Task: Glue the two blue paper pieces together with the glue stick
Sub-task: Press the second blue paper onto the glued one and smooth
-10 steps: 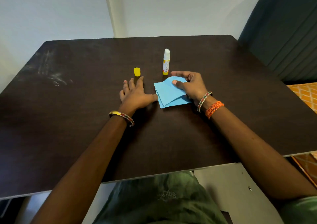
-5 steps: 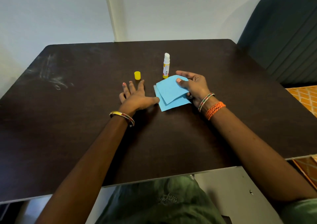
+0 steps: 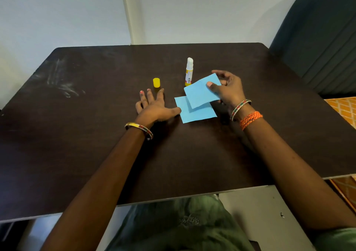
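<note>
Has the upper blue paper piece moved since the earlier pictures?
Yes. The upper blue paper piece has lifted, shifting right toward the standing glue stick.

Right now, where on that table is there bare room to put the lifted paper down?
Bare room: the near half of the table between the two forearms, the whole left side past the left hand, and the far right beyond the right hand. Crowded: the middle, where cap, glue stick and lower paper sit close.

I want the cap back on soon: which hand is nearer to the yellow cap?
Left. The left hand lies flat on the table, fingertips just short of the yellow cap. The right hand is farther off to the right, pinching the upper blue paper.
</note>
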